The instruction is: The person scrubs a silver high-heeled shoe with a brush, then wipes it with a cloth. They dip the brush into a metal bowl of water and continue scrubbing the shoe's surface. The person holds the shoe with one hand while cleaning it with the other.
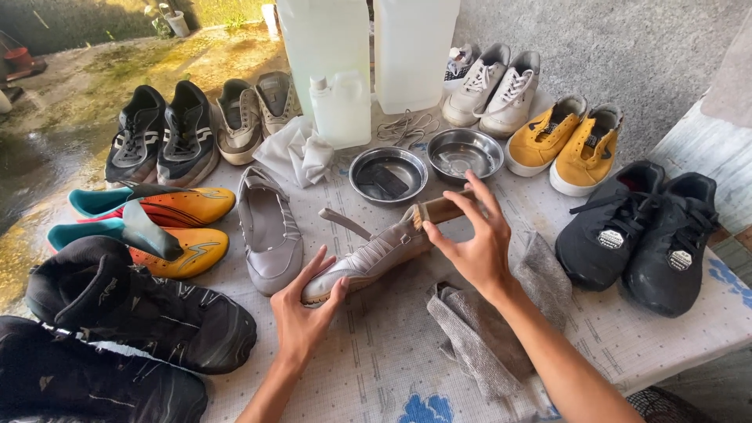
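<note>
Grey leather is what I am working on: a low grey sneaker with pale side stripes (368,258) is lying on its side in the middle of the table (642,345), and my left hand (304,309) is wrapping round its toe, fingers closed on the sole edge. My right hand (474,239) is gripping a wooden-backed brush (439,210) and pressing it against the heel end of that shoe; the bristles are mostly hidden, so I cannot say exactly where they are touching. My hands are apart, one at each end of the sneaker. A crumpled grey cloth (486,329) is lying under my right wrist. Just beyond the shoe, two round steel bowls (388,174) are sitting side by side, and its grey partner (269,231) is resting to the left.
</note>
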